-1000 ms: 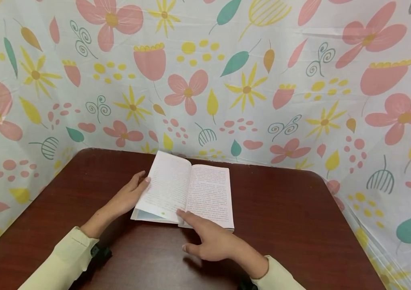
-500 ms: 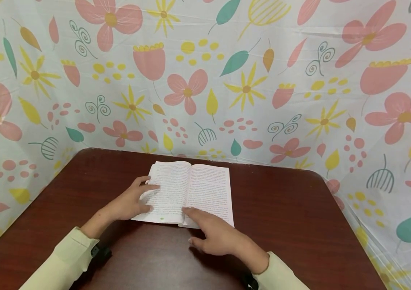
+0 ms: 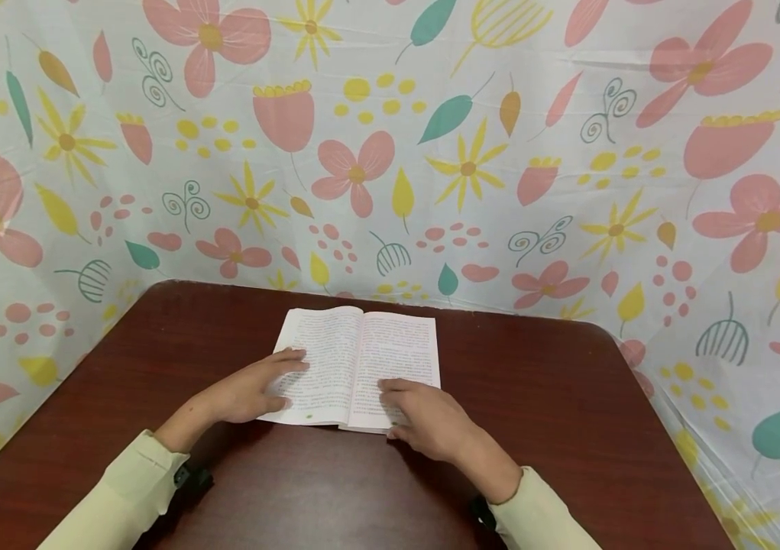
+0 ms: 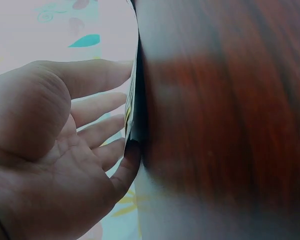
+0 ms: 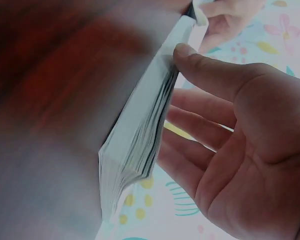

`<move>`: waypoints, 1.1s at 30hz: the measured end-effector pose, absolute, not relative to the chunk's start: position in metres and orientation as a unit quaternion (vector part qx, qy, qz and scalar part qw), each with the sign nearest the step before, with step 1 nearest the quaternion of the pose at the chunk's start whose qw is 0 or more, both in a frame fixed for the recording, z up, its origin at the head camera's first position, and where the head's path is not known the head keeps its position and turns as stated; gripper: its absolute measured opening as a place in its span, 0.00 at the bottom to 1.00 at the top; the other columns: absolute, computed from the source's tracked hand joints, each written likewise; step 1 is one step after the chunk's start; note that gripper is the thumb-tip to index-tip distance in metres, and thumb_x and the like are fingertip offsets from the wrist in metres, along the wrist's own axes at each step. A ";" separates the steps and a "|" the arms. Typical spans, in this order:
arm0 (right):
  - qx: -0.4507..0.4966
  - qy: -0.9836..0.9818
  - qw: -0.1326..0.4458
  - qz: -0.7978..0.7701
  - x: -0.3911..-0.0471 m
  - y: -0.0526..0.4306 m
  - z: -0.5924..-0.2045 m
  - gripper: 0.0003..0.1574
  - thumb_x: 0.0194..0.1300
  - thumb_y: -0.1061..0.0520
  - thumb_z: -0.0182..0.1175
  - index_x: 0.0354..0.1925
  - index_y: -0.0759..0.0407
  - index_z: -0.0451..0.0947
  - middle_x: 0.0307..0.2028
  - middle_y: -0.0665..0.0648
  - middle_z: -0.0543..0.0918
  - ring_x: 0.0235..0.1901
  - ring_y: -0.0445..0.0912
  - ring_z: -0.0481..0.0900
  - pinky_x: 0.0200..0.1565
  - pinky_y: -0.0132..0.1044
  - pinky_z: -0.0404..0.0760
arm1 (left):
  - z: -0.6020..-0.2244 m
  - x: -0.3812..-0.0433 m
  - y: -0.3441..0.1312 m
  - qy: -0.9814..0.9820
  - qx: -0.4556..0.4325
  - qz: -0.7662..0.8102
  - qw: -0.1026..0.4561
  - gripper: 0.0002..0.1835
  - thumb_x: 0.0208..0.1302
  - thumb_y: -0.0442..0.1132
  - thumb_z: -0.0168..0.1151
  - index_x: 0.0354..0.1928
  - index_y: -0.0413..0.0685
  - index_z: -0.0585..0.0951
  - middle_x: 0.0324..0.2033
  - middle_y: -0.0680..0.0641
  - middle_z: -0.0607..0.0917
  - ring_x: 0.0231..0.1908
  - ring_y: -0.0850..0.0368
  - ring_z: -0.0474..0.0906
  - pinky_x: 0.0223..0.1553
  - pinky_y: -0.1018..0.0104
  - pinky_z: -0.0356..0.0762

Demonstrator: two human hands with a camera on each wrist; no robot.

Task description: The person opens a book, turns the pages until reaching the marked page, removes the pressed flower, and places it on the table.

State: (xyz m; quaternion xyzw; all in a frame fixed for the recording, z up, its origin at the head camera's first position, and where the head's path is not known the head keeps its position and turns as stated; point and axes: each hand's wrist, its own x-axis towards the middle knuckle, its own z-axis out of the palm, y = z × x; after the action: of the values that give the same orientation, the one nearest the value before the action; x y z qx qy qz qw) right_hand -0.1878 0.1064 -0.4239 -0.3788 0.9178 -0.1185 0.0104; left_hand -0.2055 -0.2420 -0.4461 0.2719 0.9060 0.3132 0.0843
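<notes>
An open book (image 3: 331,344) of thin, softly arching printed pages is lying on the glossy wood-grained table (image 3: 534,382). The left hand (image 3: 245,392) and right hand (image 3: 434,420) are resting on facing pages, fingers relaxed and spread.

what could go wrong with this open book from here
The left pages might spring up if the left hand lifts away, since that side looks much thinner. The right hand has its thumb at the edge of the thick page stack, so several pages might turn together.
</notes>
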 end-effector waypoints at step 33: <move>-0.315 0.921 -0.101 -0.208 -0.201 0.116 -0.417 0.46 0.59 0.57 0.81 0.71 0.66 0.73 0.71 0.65 0.75 0.72 0.58 0.72 0.68 0.52 0.75 | -0.447 -0.206 -0.241 0.908 0.265 0.310 0.100 0.33 0.70 0.30 0.67 0.76 0.39 0.72 0.80 0.38 0.62 0.81 0.35 0.52 0.73 0.37 0.60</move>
State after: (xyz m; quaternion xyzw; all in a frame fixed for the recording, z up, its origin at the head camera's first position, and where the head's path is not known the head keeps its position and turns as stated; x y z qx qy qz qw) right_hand -0.2012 0.1158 -0.4166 -0.3146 0.9206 -0.2084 -0.1009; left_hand -0.2059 -0.2412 -0.4471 0.2647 0.9078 0.3097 0.1000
